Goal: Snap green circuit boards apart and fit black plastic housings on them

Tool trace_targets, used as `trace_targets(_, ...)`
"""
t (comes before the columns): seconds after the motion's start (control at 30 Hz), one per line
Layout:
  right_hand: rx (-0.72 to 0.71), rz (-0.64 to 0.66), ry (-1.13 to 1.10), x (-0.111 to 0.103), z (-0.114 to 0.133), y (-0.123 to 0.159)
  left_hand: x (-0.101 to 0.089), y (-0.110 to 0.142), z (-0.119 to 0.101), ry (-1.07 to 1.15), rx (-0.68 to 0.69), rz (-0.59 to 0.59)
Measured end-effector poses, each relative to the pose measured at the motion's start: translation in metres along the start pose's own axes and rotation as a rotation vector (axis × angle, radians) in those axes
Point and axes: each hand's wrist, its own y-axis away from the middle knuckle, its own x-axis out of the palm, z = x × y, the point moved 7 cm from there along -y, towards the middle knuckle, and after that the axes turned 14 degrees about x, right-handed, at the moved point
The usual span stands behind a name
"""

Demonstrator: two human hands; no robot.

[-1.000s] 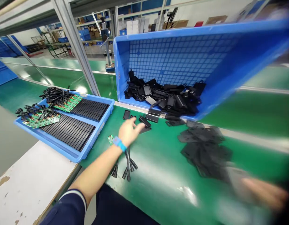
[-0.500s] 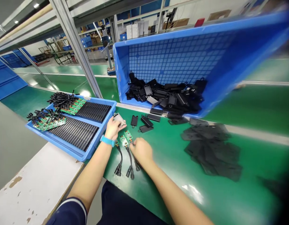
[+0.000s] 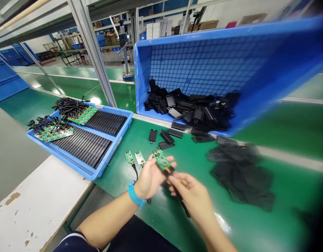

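Here | left hand (image 3: 152, 177) cradles circuit board (image 3: 162, 160) | tabletop (image 3: 115, 171) separates tray edge (image 3: 113, 147)

Both hands (image 3: 195, 194) hold a circuit board (image 3: 162, 160) (black cable (image 3: 185, 207) attached).

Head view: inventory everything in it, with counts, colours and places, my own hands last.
Held circuit board: one, green, over left palm
Held cabling: count unclear, black, below board
Loose circuit boards: two, green and paler, left of hands
Bin: one, blue, rear of bench
Cases: many, black, in and before bin
Flat pieces: uncountable, dark, blurred, right side
Tray: one, blue, left
Strips: many, black, inside tray
Wired boards: many, green, on strips
Bench: one, green, under hands
Tabletop: one, white, lower left
Posts: several, silver, behind tray
Left hand: one, blue wristband, under board
Right hand: one, on cabling
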Motion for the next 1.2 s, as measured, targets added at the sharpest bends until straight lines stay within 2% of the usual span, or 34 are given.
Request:
trace_targets(0.17, -0.004, -0.018, 0.011, -0.007, -0.001, 0.005, 0.003, 0.002, -0.003, -0.047, 0.083, 0.03)
trace_targets(0.37, 0.008, -0.023, 0.054, -0.007, -0.001, 0.008, 0.003, 0.005, -0.002, -0.08, 0.101, 0.03)
trace_targets(0.67, 0.048, 0.026, 0.094, 0.0, -0.011, 0.004, -0.005, -0.001, 0.0, -0.378, 0.226, -0.017)
trace_targets(0.73, 0.001, -0.011, 0.133, 0.0, -0.009, 0.005, -0.006, -0.002, -0.003, -0.466, 0.292, -0.01)
trace_targets(0.83, -0.148, -0.072, 0.177, 0.0, 0.001, 0.009, -0.006, -0.001, -0.006, -0.555, 0.374, -0.005)
trace_targets(0.93, -0.246, -0.087, 0.222, 0.001, 0.008, 0.011, -0.006, 0.003, -0.004, -0.549, 0.362, -0.012)
trace_targets(1.07, -0.23, -0.127, 0.276, -0.002, 0.007, 0.01, -0.007, 0.007, -0.001, -0.515, 0.32, -0.047)
trace_targets(1.2, -0.25, -0.102, 0.365, 0.0, 0.009, 0.014, -0.004, 0.01, -0.004, -0.532, 0.355, -0.049)
